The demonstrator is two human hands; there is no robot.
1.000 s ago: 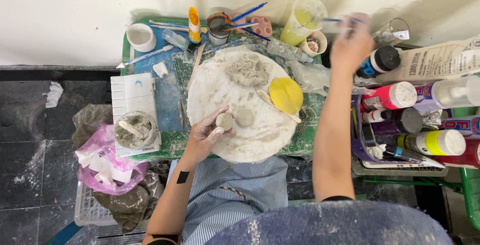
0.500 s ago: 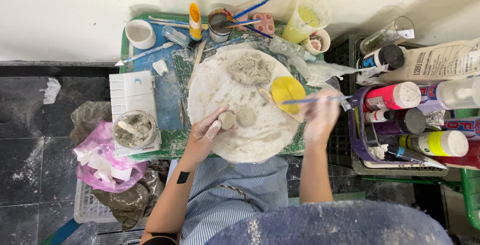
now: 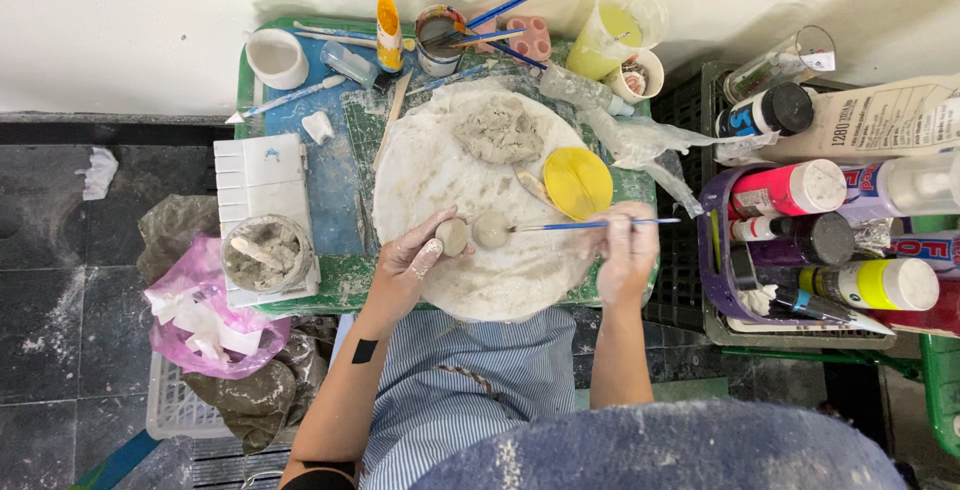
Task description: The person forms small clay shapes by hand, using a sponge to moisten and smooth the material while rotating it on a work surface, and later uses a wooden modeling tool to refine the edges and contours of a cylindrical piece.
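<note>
My left hand (image 3: 412,260) pinches a small grey clay ball (image 3: 453,237) on the round white board (image 3: 440,180). A second small clay ball (image 3: 491,230) lies right beside it. In my right hand (image 3: 622,250) is a thin blue-handled brush (image 3: 590,225), held level, with its tip touching that second ball. A lump of grey clay (image 3: 500,130) sits at the far side of the board. A yellow leaf-shaped piece (image 3: 577,183) lies on the board's right edge, just above the brush.
The green tray (image 3: 300,295) carries a white palette (image 3: 262,175), a bowl of grey slip (image 3: 265,253), a white cup (image 3: 276,58), a jar of brushes (image 3: 440,35) and a yellow cup (image 3: 620,25). A purple basket of paint bottles (image 3: 820,240) stands right. A pink bag (image 3: 205,315) hangs left.
My right hand came back from the far right of the tray with the brush and lowered it, so the tip now rests on the second clay ball. The left hand stayed put.
</note>
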